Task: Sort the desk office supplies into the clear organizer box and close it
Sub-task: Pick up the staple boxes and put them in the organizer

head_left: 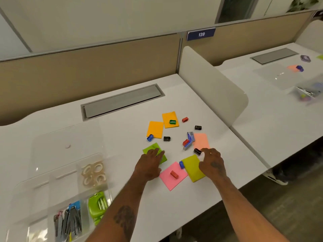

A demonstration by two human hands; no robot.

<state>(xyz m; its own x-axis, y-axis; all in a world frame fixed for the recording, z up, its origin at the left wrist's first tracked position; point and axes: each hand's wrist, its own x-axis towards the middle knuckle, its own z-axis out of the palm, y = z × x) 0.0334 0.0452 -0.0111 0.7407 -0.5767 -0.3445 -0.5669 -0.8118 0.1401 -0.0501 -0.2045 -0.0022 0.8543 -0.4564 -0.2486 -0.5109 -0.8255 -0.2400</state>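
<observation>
The clear organizer box (57,198) lies open at the near left, its lid (66,147) tipped back. Its compartments hold tape rolls (93,173), a green stapler (97,205) and metal clippers (70,220). Sticky pads and small sharpeners are scattered mid-desk. My left hand (150,163) rests flat on a green sticky pad (163,158), fingers spread. My right hand (211,162) touches a black sharpener (197,151) with its fingertips, beside a salmon pad (201,140) and a yellow-green pad (192,167). A pink pad (167,179) carries a red sharpener (174,174).
Two orange pads (154,129) lie farther back, one with a green sharpener (172,122). Red, black and blue sharpeners and a blue staple remover (189,139) lie around them. A grey cable tray (122,101) is set in the desk. A white divider (209,84) bounds the right side.
</observation>
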